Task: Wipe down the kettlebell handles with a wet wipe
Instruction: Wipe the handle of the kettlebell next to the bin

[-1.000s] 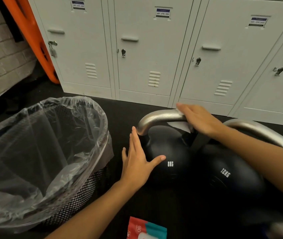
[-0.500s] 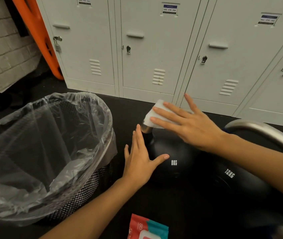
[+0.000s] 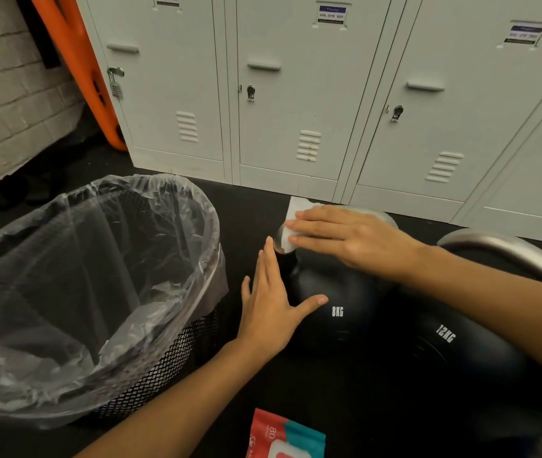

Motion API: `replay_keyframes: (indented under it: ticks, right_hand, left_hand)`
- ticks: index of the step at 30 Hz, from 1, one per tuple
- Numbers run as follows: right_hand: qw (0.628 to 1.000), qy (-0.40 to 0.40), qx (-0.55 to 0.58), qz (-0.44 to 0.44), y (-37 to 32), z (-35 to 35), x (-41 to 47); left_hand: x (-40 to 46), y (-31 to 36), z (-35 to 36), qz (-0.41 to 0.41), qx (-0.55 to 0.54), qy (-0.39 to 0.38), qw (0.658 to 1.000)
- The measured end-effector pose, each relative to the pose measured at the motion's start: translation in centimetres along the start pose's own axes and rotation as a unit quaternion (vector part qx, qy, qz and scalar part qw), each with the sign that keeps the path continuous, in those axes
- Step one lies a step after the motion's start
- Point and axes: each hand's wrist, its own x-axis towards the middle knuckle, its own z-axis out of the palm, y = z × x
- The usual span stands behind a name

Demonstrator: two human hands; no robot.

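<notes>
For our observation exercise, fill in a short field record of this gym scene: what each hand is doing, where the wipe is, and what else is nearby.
left hand: flat against the side of the 8KG kettlebell
right hand: presses the wipe onto the handle, fingers straight
second kettlebell: 12KG, to the right
bin: left, clear liner
wipe pack: on floor, bottom edge
background: lockers

A black mesh wastebasket [image 3: 177, 368] lined with a clear plastic bag [image 3: 64, 276] stood on the dark floor [image 3: 253, 196]; pale grey lockers [image 3: 296, 94] lined the back; an orange board [image 3: 77, 61] leaned beside a brick wall [image 3: 5, 104].
</notes>
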Motion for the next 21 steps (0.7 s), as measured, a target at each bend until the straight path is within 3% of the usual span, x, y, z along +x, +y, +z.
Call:
replay_keyframes:
  ticks: [9,18,21]
  right_hand:
    - [1.000,-0.010,0.005,-0.016,0.7,0.1,0.4]
    - [0.990,-0.036,-0.098,-0.091,-0.6,1.2,2.9]
    - [0.995,-0.018,-0.075,-0.065,-0.2,0.5,3.0]
  left_hand:
    - [0.0,0.0,0.0,-0.006,-0.009,0.032,0.999]
    - [-0.4,0.1,0.2,-0.067,-0.012,0.044,0.997]
    - [-0.2,0.0,0.2,-0.062,0.008,0.038,0.997]
